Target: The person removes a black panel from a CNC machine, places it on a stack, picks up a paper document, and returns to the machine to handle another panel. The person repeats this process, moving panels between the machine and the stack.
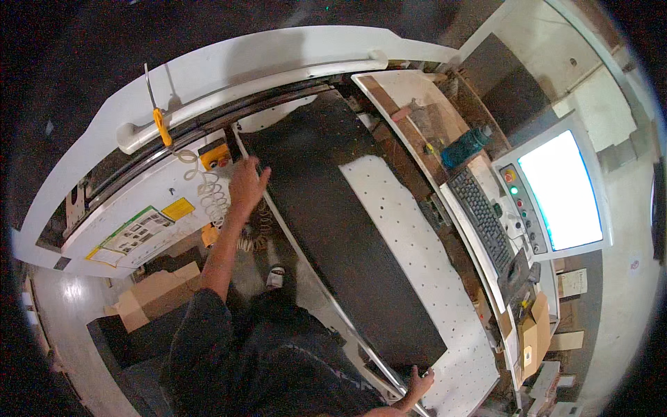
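A long dark sheet (347, 229) lies across a white table (410, 215) dotted with small holes. My left hand (249, 186) is at the sheet's left edge, beside the table's metal rail, with its thumb and fingers apart. Towards the lower right, my right hand (418, 383) rests at the sheet's near end, just off its corner. The fingers of that hand are partly spread, and I make out nothing held in them.
A white machine beam (243, 83) spans the far side, with a yellow air gun (162, 127) on a coiled hose (208, 187). At the right stand a keyboard (481, 215), a lit monitor (561, 191) and a teal bottle (464, 146). Cardboard (156, 295) lies at lower left.
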`<state>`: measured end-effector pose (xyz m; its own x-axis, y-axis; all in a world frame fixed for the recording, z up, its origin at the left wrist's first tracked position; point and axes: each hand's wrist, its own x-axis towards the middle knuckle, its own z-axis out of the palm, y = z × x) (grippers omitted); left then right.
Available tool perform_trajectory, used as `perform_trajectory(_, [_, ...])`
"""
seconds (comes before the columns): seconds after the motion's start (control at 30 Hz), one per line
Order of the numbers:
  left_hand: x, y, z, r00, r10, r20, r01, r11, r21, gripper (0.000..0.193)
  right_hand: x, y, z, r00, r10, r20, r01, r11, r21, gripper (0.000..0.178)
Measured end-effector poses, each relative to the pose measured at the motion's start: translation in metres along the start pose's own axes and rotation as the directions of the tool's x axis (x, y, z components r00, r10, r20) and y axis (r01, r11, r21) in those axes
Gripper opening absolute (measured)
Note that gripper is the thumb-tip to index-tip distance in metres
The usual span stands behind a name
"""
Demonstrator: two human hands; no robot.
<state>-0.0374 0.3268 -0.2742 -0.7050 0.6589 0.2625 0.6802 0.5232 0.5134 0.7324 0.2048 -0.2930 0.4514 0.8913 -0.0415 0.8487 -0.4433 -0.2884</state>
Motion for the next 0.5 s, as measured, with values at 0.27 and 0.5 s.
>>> perform_trajectory(0.27, [0.129, -0.093, 0.070, 0.996, 0.025, 0.082, -0.038, 0.988, 0.149, 0.063, -0.041, -0.026, 0.015, 0.971, 0.031, -0.237, -0.015, 0.998, 0.067, 0.065])
perform_trajectory(0.5, [0.093, -0.129, 0.038, 0.999, 0.027, 0.043, -0.024, 0.996, -0.080, 0.045, -0.102, 0.023, 0.023, 0.931, 0.144, -0.335, -0.062, 0.968, 0.244, 0.057])
